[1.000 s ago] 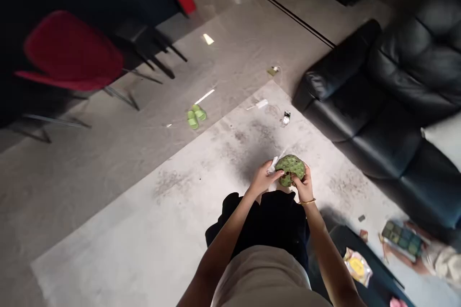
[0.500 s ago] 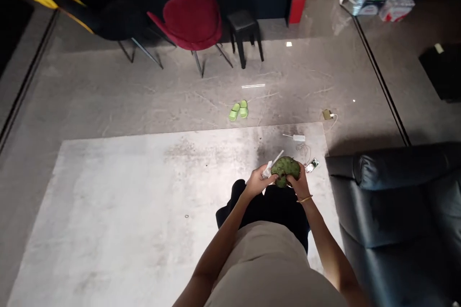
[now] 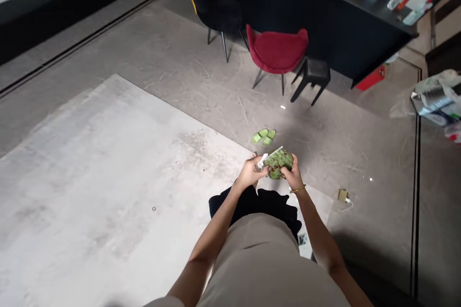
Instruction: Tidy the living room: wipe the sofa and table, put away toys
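Observation:
Both hands are on a green, bumpy lotus seed pod (image 3: 280,160) with browned, torn-looking edges, held in front of my waist. My left hand (image 3: 249,172) grips its left side, the thumb pressed on the near edge. Between that hand and the pod sticks out a white item (image 3: 262,160) with a thin pale strip along the pod's far edge; its kind I cannot make out. My right hand (image 3: 293,172), with a gold bracelet at the wrist, is closed on the pod's right side, its thumb on the near face.
Below lies a pale rug (image 3: 118,153) with a small ring-like object (image 3: 153,208). Green slippers (image 3: 264,136) stand beyond its edge. Farther off are a red chair (image 3: 277,50), a black stool (image 3: 315,72) and a dark counter (image 3: 324,29). A gold box-like device (image 3: 343,195) with a white cable lies right.
My view has turned left, and the slippers now appear closer to my hands. Both hands still hold the pod, which is tilted so more of its bumpy face shows.

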Action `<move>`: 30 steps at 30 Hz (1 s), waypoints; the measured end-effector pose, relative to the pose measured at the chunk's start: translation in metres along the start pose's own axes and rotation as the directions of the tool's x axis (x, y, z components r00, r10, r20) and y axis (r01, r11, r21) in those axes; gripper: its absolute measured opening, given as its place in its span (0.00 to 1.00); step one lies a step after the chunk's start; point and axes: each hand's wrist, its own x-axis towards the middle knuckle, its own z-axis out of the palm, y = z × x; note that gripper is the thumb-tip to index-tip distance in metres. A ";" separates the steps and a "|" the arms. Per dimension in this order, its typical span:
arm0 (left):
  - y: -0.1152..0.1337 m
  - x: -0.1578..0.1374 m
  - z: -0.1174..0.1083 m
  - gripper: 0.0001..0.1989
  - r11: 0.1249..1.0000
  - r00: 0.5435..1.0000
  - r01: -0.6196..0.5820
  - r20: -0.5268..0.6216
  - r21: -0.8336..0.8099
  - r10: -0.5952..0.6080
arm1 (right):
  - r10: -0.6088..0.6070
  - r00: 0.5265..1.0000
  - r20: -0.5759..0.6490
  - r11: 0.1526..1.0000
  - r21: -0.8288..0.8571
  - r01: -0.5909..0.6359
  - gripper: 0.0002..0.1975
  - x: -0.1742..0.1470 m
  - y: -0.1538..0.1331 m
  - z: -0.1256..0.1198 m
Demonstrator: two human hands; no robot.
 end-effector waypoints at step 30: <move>0.056 0.351 -0.189 0.24 0.786 0.114 -0.398 -0.876 -0.472 -0.469 | 0.123 0.244 0.962 0.864 -0.224 0.450 0.31 0.444 -0.258 0.357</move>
